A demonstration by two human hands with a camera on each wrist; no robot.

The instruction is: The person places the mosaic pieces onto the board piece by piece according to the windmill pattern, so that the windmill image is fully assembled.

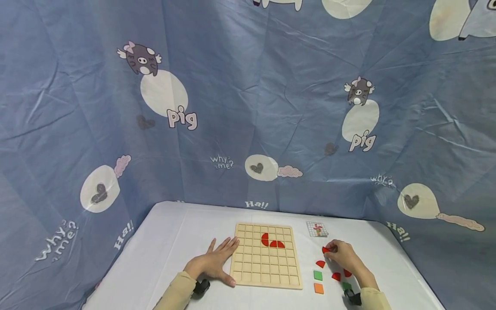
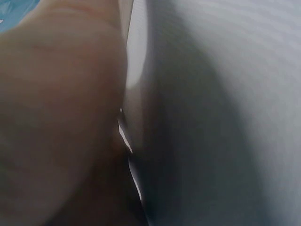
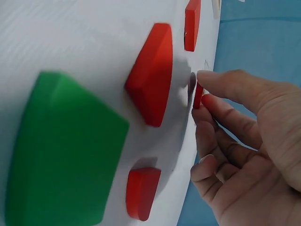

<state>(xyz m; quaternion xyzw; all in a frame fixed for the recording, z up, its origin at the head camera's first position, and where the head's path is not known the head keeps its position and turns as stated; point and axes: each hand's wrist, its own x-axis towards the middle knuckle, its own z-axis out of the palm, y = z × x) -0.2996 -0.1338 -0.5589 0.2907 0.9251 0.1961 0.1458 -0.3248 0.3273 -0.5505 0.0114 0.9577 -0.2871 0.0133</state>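
My left hand lies with fingers spread at the left edge of a wooden grid board, fingertips and thumb against that edge. Blurred skin of this hand fills the left of the left wrist view. Several red quarter-round pieces sit in cells of the board. To the right of the board, my right hand pinches a red quarter-round piece between thumb and fingertip. The held piece is just off the white cloth. Below this hand lie loose red pieces and a green square.
A small pattern card with a gridded red figure lies beyond my right hand. Between board and hand are a red piece, a green square and an orange square. A blue printed curtain hangs behind the white table.
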